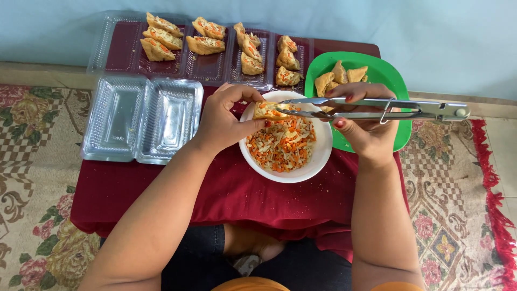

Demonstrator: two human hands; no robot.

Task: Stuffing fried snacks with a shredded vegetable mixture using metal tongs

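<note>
My left hand (223, 121) grips a fried tofu pocket (269, 110) over the white bowl's (318, 161) eleven o'clock rim so spills drop into the carrot-cabbage filling (281, 144), while my right hand (362, 116) squeezes metal tongs (377, 108) from three o'clock, tips at its mouth.

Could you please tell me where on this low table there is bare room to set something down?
Bare dark red tablecloth shows along the near edge, in front of the two empty clear plastic trays and the white bowl of shredded vegetables. The far edge is crowded with filled clear trays, and the green plate fills the right. The left hand and right hand occupy the middle.
</note>
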